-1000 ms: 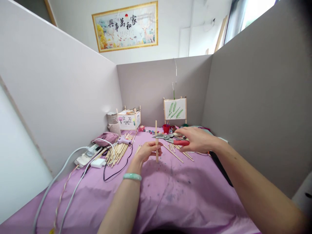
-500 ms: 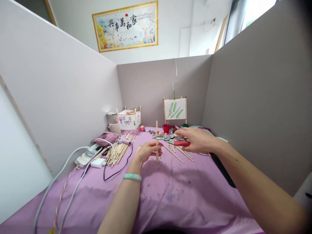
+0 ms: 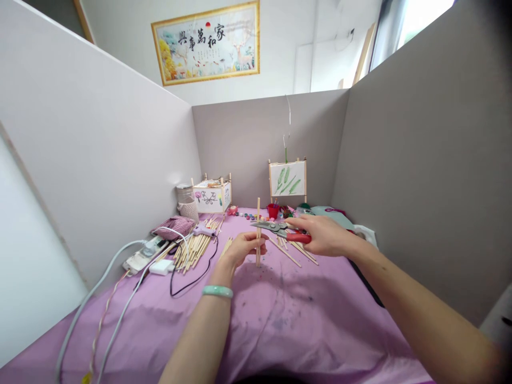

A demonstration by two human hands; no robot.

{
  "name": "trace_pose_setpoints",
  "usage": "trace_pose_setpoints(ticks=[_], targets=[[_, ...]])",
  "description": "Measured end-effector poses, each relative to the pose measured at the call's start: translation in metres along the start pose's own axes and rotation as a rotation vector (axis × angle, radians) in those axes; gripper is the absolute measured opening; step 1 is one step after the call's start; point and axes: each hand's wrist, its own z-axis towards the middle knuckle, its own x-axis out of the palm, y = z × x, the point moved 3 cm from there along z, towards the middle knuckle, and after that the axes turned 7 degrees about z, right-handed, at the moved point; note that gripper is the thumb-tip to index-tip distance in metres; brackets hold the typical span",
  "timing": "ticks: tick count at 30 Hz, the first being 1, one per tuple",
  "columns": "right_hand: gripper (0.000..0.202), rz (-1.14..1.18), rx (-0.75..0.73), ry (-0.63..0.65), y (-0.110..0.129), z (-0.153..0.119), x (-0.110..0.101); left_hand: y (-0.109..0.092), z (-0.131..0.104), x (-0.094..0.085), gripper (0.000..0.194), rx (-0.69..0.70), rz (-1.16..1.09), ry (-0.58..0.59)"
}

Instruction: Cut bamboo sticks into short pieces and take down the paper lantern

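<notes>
While the left hand (image 3: 245, 248) sits near the centre of the frame, its fingers pinching a slim, pale, upright wooden stick (image 3: 258, 210), the right hand (image 3: 326, 234) extends from the lower right, knuckles up, wrapped around red-handled metal pruning shears (image 3: 282, 230). The blades point left and cross the stick above the left fingers.

Between the forearms, the lower middle of the purple-cloth-covered counter (image 3: 280, 325) offers open room. Tall grey panels (image 3: 420, 160) bound it at left, back and right. A heap of loose pale wooden rods (image 3: 196, 250) and a thin black cable (image 3: 190, 290) narrow the space left of the left hand.

The left fingers cover the stick's middle; whether a second piece runs alongside, or its lower end touches the cloth, cannot be told. The right fingertips are mostly hidden, and both forearms are cut off by the frame.
</notes>
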Motion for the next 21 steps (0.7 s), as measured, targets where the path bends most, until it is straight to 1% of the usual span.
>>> trace_pose_setpoints(ticks=[2,4,5,7,8,9,10,12,13,15,17,19,20,21], targets=[[0.061,0.117,-0.002,-0.082,-0.004,-0.001,-0.005,-0.005,-0.001,0.000,0.034,0.023,0.033,-0.036],[0.061,0.301,0.029,-0.217,-0.010,-0.002,-0.010,-0.013,-0.003,-0.006,0.038,0.067,0.052,-0.123],[0.061,0.412,0.066,-0.298,-0.014,-0.002,-0.012,-0.018,-0.004,-0.013,0.041,0.089,0.063,-0.197],[0.058,0.657,0.157,-0.467,-0.022,0.000,-0.010,-0.025,-0.006,-0.030,0.046,0.106,0.147,-0.387],[0.057,0.780,0.199,-0.536,-0.025,0.002,-0.005,-0.027,-0.007,-0.038,0.046,0.071,0.257,-0.476],[0.056,0.898,0.234,-0.586,-0.027,0.004,0.003,-0.026,-0.007,-0.046,0.043,0.006,0.424,-0.540],[0.056,1.008,0.259,-0.614,-0.029,0.007,0.012,-0.024,-0.007,-0.051,0.039,-0.076,0.626,-0.572],[0.058,1.179,0.301,-0.620,-0.029,0.014,0.035,-0.015,-0.006,-0.057,0.030,-0.230,1.024,-0.560],[0.058,1.231,0.329,-0.615,-0.028,0.017,0.047,-0.010,-0.005,-0.057,0.026,-0.273,1.136,-0.549],[0.055,1.268,0.400,-0.565,-0.027,0.020,0.068,0.000,-0.005,-0.054,0.022,-0.313,1.248,-0.539],[0.056,1.249,0.426,-0.525,-0.026,0.022,0.082,0.006,-0.006,-0.049,0.023,-0.325,1.291,-0.538],[0.058,1.162,0.405,-0.498,-0.026,0.022,0.090,0.005,-0.009,-0.042,0.021,-0.312,1.347,-0.565],[0.058,1.092,0.393,-0.485,-0.025,0.022,0.092,0.001,-0.012,-0.039,0.020,-0.267,1.375,-0.603],[0.059,1.012,0.386,-0.469,-0.024,0.022,0.094,-0.004,-0.014,-0.034,0.022,-0.181,1.400,-0.653]])
